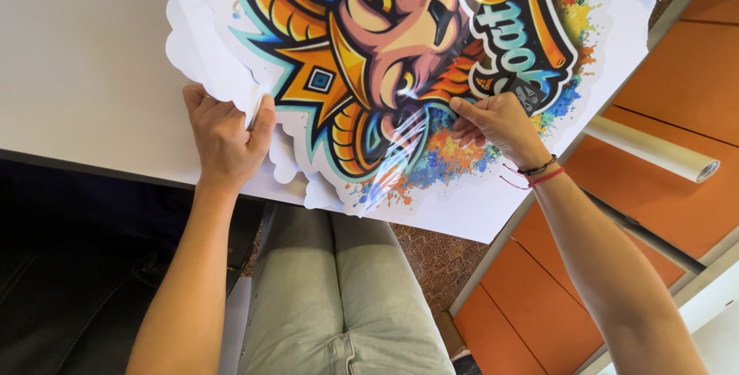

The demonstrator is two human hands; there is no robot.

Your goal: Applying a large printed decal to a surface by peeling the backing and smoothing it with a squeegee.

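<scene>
The white table (85,59) runs under my hands, orange panels beyond. My left hand (225,138) pinches the white backing edge (255,105); my right hand (496,122) pinches the clear film (400,152) lifting off the one colourful sticker (400,59) between them. An uneven pull could crease or tear it. One paper roll (654,148) lies right of my grip.

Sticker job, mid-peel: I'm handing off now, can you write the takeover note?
Left hand: pinching the white backing edge at the sticker's left side.
Right hand: fingers on the clear film at the lower right, where it lifts and glares.
Sticker lies on the white table, overhanging the near edge.
Done: film partly lifted near the bottom.
Left: the rest looks flat.
</scene>
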